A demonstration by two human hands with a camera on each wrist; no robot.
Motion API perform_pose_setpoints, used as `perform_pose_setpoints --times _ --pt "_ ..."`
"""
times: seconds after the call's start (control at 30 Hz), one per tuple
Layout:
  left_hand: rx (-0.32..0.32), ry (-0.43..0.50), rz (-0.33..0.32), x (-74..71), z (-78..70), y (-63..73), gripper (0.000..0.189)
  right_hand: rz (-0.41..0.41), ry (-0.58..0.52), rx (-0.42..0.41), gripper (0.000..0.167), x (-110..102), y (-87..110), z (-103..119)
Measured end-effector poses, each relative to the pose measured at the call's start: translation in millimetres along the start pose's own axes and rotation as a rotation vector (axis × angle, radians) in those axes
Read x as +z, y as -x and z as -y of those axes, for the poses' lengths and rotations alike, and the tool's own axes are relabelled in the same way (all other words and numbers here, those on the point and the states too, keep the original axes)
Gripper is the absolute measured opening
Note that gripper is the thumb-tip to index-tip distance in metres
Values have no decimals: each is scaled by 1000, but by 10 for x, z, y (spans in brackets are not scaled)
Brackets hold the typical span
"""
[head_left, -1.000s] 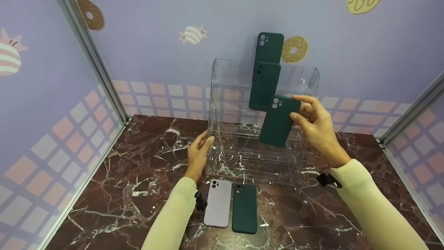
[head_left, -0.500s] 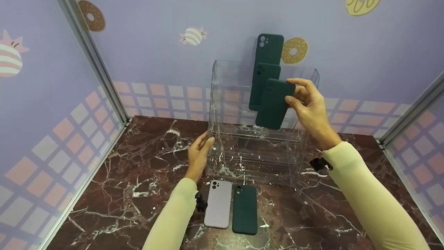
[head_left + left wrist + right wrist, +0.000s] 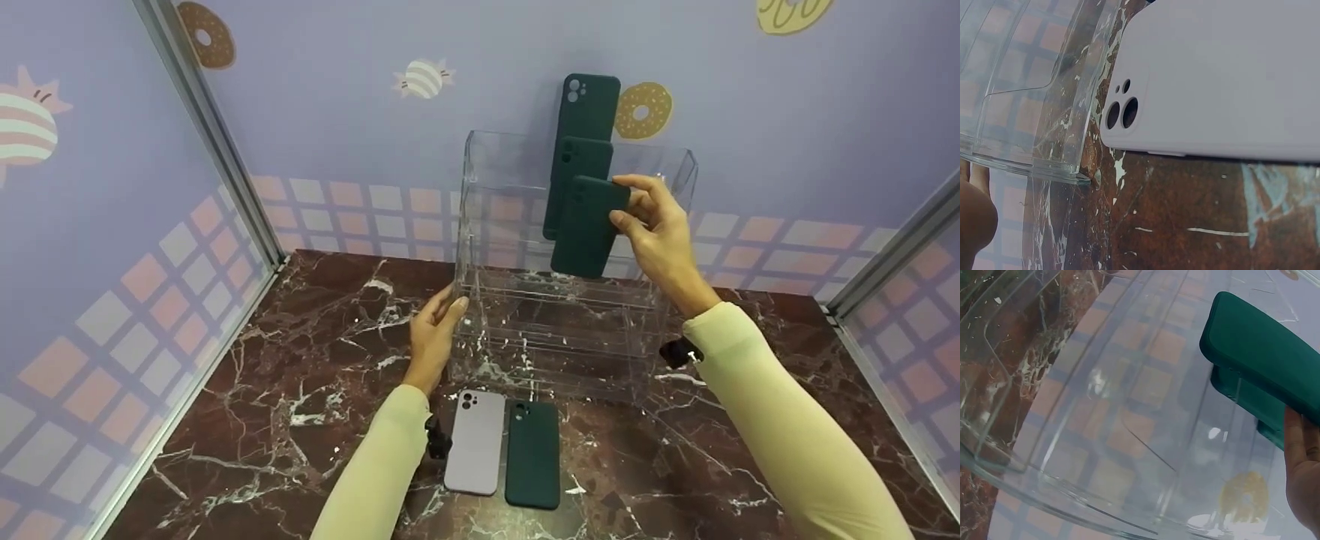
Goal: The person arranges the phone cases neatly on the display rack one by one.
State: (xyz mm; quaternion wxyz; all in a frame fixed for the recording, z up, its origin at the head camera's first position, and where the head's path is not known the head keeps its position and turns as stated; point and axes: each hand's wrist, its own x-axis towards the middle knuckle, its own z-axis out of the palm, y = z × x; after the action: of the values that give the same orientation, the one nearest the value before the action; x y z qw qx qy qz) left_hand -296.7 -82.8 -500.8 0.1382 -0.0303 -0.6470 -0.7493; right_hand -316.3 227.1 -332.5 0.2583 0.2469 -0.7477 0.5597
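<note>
My right hand (image 3: 660, 236) pinches a dark green phone case (image 3: 589, 229) by its upper right edge, in front of a clear tiered stand (image 3: 502, 296). Two more green phone cases stand behind it, one at the top tier (image 3: 590, 109) and one lower (image 3: 587, 159). In the right wrist view the held case (image 3: 1264, 354) overlaps those two. My left hand (image 3: 433, 330) rests against the stand's left side, thumb toward the front; only a bit of that hand (image 3: 974, 219) shows in the left wrist view.
On the dark marbled table (image 3: 330, 360), a pale lilac phone case (image 3: 475, 444) lies flat beside another green phone case (image 3: 532, 455), both before the stand. A patterned wall (image 3: 337, 112) rises behind, with metal corner posts (image 3: 217, 142) at the sides.
My right hand has raised the green phone case and shifted it slightly left, up to the front of the lower standing case. The left hand has kept its place on the stand.
</note>
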Motion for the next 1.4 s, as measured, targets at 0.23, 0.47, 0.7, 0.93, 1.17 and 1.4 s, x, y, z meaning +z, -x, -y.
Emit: perform_pose_setpoints --times 0.23,0.47,0.7,0.93,1.17,1.4 --pt "-12 -3 3 -6 10 19 50 6 -4 25 43 59 35 -99" --pt "-5 -5 4 21 -1 10 47 16 -5 37 43 79 67 -208" --pt "-9 -4 -1 22 1 3 46 28 -67 84 44 87 78 -282" --pt "-15 0 -6 17 14 2 46 49 -78 122 44 110 82 -328" --pt "-9 -3 -9 18 25 0 46 65 -70 130 41 135 96 -356" --pt "4 23 -11 31 24 -5 44 34 -56 139 43 146 99 -375"
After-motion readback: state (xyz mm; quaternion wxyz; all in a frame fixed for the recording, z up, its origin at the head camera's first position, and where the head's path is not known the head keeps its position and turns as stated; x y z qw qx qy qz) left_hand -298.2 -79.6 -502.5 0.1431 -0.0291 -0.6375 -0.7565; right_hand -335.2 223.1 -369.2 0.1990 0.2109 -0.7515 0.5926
